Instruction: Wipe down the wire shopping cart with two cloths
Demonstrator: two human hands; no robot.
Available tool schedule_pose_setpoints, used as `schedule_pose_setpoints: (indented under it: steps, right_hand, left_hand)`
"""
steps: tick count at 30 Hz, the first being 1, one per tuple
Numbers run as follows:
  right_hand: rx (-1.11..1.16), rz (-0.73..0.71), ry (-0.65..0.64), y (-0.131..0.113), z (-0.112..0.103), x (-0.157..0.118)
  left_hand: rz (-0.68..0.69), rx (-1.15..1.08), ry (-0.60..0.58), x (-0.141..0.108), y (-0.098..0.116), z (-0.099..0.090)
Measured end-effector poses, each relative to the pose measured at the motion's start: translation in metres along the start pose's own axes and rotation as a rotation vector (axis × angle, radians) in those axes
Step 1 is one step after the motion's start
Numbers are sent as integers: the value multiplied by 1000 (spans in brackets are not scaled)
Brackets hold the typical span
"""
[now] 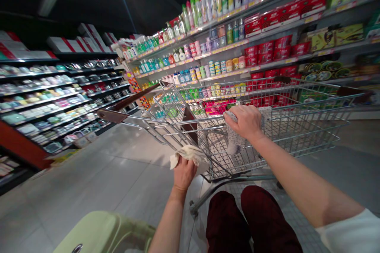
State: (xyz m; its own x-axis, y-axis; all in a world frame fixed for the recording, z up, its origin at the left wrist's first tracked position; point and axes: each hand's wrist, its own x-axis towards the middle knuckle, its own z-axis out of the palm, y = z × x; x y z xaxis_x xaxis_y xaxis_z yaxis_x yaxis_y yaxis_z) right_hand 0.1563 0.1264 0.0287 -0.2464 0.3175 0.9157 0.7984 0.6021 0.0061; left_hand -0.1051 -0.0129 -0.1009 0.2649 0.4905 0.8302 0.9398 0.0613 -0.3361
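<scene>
Chrome wire shopping cart (285,126) fills the middle of my head camera feed. Its long axis seems to run across the picture, from a brown handle bar (130,101) on the left toward the far end on the right, and the whole scene sits tilted. My left hand (184,174) is closed on a crumpled cream cloth (187,155) just beside the cart's near corner. My right hand (245,123) grips a speckled grey cloth (236,138) over the cart's top rail, with the cloth hanging down inside the basket. A brown panel (189,126) stands inside the cart, toward the handle end, between my two hands.

Grey tiled floor (118,174) spreads out from under the cart on its left and near sides. Beyond the cart stands a shelf unit (208,49) lined with bottles and red boxes. Left of the cart runs black shelving (56,95) stocked with small packaged goods. On the near side of the cart I see my dark red trousers (252,221) and a white sleeve (350,233), with a pale green rounded object (103,233) to the left of my left forearm.
</scene>
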Motion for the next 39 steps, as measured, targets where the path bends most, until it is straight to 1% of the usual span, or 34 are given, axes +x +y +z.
schedule_pose_setpoints:
  steps: [1, 2, 4, 5, 7, 8, 9, 10, 12, 14, 15, 18, 20, 23, 27, 31, 33, 35, 37, 39]
  right_hand:
    - [2, 2, 2, 0, 0, 0]
    - [4, 3, 6, 0, 0, 0]
    - [11, 6, 13, 0, 0, -1]
    - [13, 8, 17, 1, 0, -1]
    - [15, 11, 32, 2, -1, -2]
    - [14, 12, 42, 2, -1, -3]
    - [13, 11, 51, 3, -1, -3]
    - [13, 9, 57, 3, -1, -3]
    - [13, 11, 55, 3, -1, -3]
    - [14, 17, 42, 3, -2, -3]
    - [17, 18, 37, 2, -2, -2]
    - [29, 17, 33, 1, -2, -2]
    - [35, 15, 37, 1, -2, -2]
    - [40, 31, 45, 1, -2, -2]
    - [30, 45, 56, 3, -2, -3]
    - [22, 49, 50, 5, -4, -4]
    - [19, 63, 35, 6, -6, -4]
    - [17, 73, 27, 6, -7, -5]
    - [16, 75, 27, 5, -8, -5]
    - [15, 72, 31, 5, -8, -5]
  left_hand:
    - [-27, -32, 10, -2, 0, -3]
    - [-85, -64, 57, 1, -2, -8]
    - [-278, -121, 223, 21, -14, -24]
    - [-372, -157, 307, 37, -22, -34]
    - [-637, -254, 446, 75, -40, -55]
    - [-745, -344, 497, 95, -48, -64]
    - [-833, -443, 572, 113, -54, -72]
    - [-869, -553, 612, 127, -59, -77]
    - [-875, -611, 695, 145, -60, -79]
    - [-874, -588, 750, 147, -56, -71]
    - [-906, -575, 768, 143, -54, -64]
    - [-1087, -633, 766, 128, -50, -42]
    - [-1150, -709, 726, 121, -51, -30]
    - [-1114, -770, 731, 118, -56, -22]
    - [-1056, -884, 755, 120, -57, -21]
    - [-1080, -904, 732, 117, -49, -22]
    - [-1110, -902, 690, 112, -41, -21]
    - [-1150, -891, 622, 99, -29, -18]
    - [-1205, -867, 523, 78, -11, -13]
    - [-1269, -839, 367, 48, 12, -5]
